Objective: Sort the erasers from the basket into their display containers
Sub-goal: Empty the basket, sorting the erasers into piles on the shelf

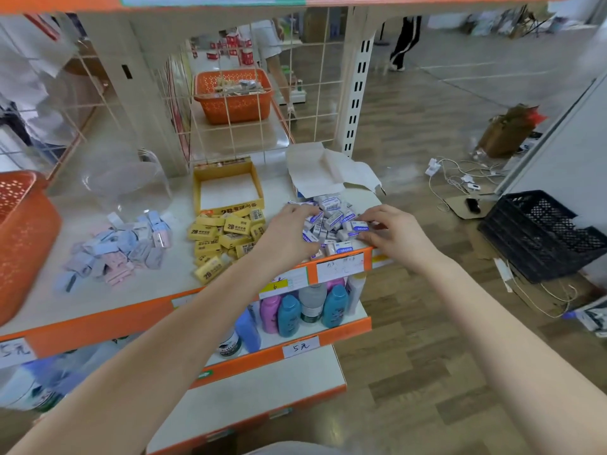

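Observation:
Three piles of erasers lie on the shelf (138, 290). White and blue erasers (331, 218) are heaped at the right end, below an open white box (328, 172). My left hand (292, 231) lies on the pile's left side with fingers curled over the erasers. My right hand (391, 231) cups the pile's right side, fingertips on an eraser. Yellow 2B erasers (223, 238) lie in the middle before an open yellow display box (228, 188). Pastel pink and blue erasers (121, 247) lie left of those, in front of a clear jar (128, 182). An orange basket (23, 238) stands far left.
A wire grid panel (262, 103) backs the shelf, with another orange basket (233, 93) behind it. Bottles (302, 307) fill the lower shelf. A black crate (542, 234), cables and cardboard lie on the floor to the right. A person's legs (404, 41) are far back.

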